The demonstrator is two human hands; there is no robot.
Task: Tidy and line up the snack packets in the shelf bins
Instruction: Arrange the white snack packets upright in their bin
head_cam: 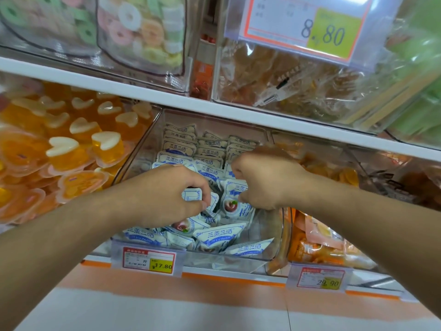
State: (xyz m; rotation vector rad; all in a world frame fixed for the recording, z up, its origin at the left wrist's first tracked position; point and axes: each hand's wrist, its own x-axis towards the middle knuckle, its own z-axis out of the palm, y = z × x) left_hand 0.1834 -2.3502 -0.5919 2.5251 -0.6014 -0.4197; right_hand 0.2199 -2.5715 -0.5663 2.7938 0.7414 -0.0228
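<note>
Middle of frame: left hand (171, 194) pinching one small white-and-blue plastic snack packet (192, 195), right hand (260, 181) curled on another. Probably light, soft, slippery; best held by edges.

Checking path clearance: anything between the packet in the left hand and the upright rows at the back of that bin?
Yes. Loose blue-and-white packets lie jumbled just behind the left hand and its held packet, and the right hand reaches into the same bin on that side. The upright rows sit beyond, under the shelf edge.
</note>
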